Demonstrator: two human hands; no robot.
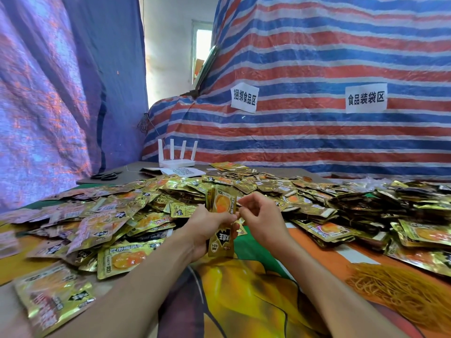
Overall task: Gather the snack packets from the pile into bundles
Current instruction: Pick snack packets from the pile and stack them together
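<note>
We see crinkled, glossy gold foil snack packets (136, 208) heaped loosely over the table (346, 254), with neater dark stacks (366, 206) at the right, their edges blurred. Our left hand (207, 230) clamps an upright bundle of flat gold packets (222, 215), fingers closed around its middle; how many it holds is hidden. Our right hand (263, 220) pinches at the bundle's right edge, perhaps on a thin band, too fine to make out. A frayed skein of orange-yellow strands (395, 286) lies at lower right, cut off.
</note>
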